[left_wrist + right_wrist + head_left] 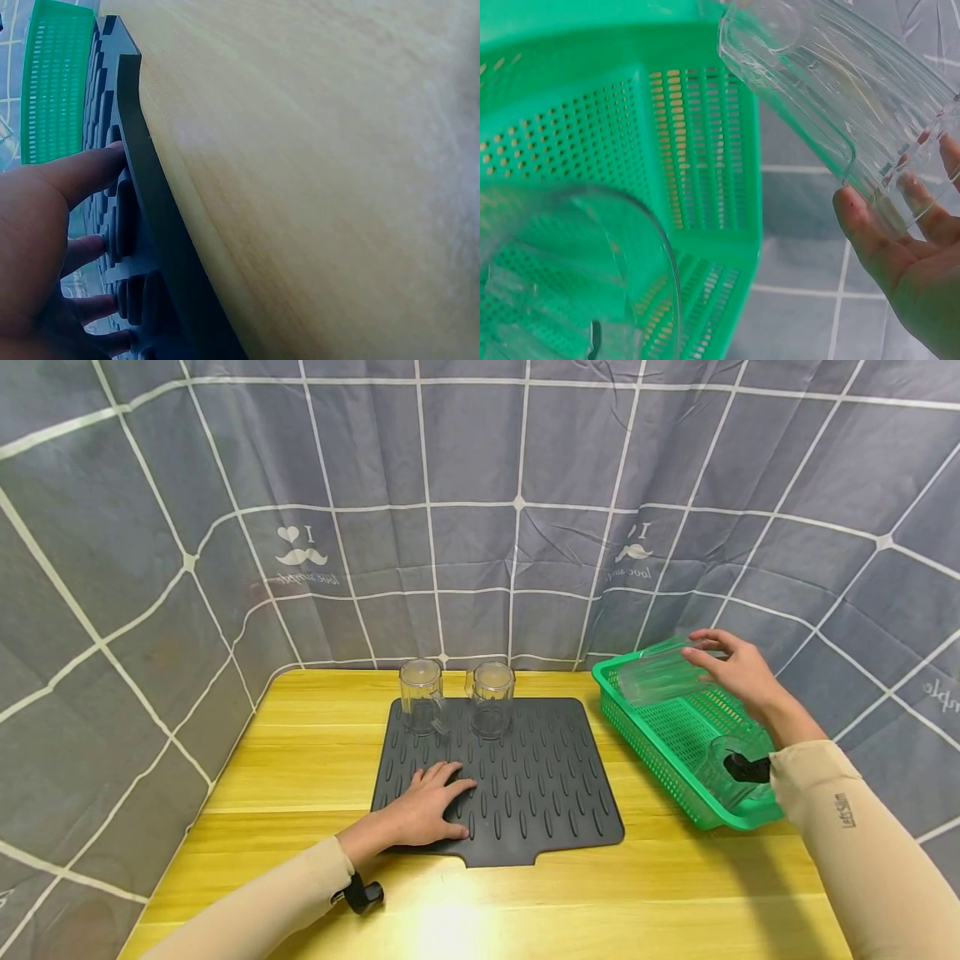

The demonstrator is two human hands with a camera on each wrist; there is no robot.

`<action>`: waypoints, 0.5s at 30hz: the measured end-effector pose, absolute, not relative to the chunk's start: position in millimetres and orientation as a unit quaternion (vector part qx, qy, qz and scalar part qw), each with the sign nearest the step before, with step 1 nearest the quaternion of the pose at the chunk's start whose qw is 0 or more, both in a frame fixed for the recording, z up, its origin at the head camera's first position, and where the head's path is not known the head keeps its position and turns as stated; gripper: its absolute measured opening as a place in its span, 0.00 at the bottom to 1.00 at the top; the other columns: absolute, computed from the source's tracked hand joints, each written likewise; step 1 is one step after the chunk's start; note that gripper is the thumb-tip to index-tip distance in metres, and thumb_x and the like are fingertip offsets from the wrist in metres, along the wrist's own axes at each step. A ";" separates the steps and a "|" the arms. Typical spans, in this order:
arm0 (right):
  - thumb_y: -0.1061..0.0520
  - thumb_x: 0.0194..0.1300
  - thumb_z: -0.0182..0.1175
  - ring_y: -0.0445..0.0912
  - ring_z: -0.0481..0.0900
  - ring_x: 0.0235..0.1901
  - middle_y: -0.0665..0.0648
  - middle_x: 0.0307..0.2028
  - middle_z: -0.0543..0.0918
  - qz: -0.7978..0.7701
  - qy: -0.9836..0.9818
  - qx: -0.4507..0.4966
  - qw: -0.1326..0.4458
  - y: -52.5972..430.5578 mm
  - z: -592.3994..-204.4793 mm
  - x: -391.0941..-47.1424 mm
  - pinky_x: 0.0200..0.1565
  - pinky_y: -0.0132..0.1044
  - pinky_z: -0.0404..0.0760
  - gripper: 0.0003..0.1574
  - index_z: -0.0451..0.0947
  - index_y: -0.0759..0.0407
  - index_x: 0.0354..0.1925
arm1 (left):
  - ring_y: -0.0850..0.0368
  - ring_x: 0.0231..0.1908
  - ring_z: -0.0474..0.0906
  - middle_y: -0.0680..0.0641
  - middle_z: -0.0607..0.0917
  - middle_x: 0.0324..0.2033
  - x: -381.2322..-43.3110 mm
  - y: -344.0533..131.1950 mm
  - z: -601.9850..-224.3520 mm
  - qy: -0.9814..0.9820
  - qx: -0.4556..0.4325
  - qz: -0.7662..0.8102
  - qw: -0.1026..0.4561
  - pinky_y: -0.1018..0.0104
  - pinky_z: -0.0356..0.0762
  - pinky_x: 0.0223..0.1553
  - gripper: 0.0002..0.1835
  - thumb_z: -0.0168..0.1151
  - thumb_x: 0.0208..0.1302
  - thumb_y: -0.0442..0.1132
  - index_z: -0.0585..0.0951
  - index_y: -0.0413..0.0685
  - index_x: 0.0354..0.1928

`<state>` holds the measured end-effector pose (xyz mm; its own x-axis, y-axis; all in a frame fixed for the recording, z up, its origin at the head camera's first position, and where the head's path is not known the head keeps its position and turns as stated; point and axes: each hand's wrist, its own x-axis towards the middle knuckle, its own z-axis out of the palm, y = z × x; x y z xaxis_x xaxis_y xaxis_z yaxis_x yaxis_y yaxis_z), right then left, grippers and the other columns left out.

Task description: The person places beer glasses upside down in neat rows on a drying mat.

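At the left, the left hand (423, 806) rests on the near left part of the black ridged drying mat (540, 777), its fingers spread and gripping nothing; the left wrist view shows the thumb by the mat's near edge. The mat lies on the yellow wooden table (315, 743).

Beyond that hand, near the mat's far edge, stand two clear glass mugs: a left mug (422, 693) and, just beside it, a right mug (491, 697), with their handles turned toward each other. The mat's right part, on the side toward the basket, is bare.

Right of the mat, apart from it, sits the green plastic basket (652, 747), set at a slant. Its left rim lies between the mat and the clear glass vessel (648, 683) held over the basket's far part. This vessel lies on its side, its long axis running leftward from the grip, the free end toward the mat and slightly lower. Whether it touches the basket is hard to tell.

The right hand (738, 672) is much the nearer one, pinching the vessel's right end between thumb and fingers. Below its wrist, another clear vessel (716, 764) sits in the basket's near end.
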<state>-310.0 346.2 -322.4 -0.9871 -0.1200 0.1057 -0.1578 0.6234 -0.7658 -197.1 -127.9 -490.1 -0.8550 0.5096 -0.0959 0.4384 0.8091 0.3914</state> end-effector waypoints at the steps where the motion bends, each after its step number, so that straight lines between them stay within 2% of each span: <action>1: 0.35 0.72 0.55 0.27 0.75 0.43 0.60 0.65 0.68 0.432 -0.898 0.078 0.026 344.8 -322.9 -309.4 0.42 0.25 0.81 0.45 0.61 0.60 0.73 | 0.36 0.77 0.49 0.39 0.57 0.76 -196.9 -127.8 -490.0 0.946 0.251 0.181 0.098 0.27 0.46 0.70 0.40 0.68 0.63 0.59 0.68 0.56 0.74; 6: 0.37 0.73 0.56 0.29 0.77 0.44 0.50 0.57 0.70 0.460 -0.883 0.080 0.034 339.9 -325.5 -306.5 0.43 0.26 0.82 0.42 0.63 0.60 0.72 | 0.36 0.77 0.49 0.39 0.57 0.76 -195.9 -127.2 -489.2 0.946 0.251 0.179 0.100 0.27 0.47 0.70 0.40 0.68 0.63 0.59 0.69 0.55 0.74; 11: 0.37 0.73 0.56 0.29 0.77 0.45 0.45 0.56 0.69 0.485 -0.871 0.078 0.023 336.6 -328.0 -303.3 0.45 0.26 0.81 0.41 0.62 0.58 0.72 | 0.36 0.77 0.50 0.39 0.57 0.76 -196.6 -126.1 -488.2 0.948 0.247 0.173 0.100 0.28 0.48 0.71 0.40 0.68 0.63 0.59 0.69 0.56 0.74; 15: 0.40 0.73 0.58 0.31 0.78 0.44 0.40 0.51 0.73 0.516 -0.853 0.077 0.021 333.4 -331.4 -301.2 0.45 0.28 0.82 0.39 0.63 0.59 0.71 | 0.37 0.76 0.50 0.39 0.58 0.76 -197.2 -125.2 -486.6 0.950 0.244 0.167 0.101 0.28 0.49 0.71 0.40 0.68 0.63 0.59 0.69 0.56 0.74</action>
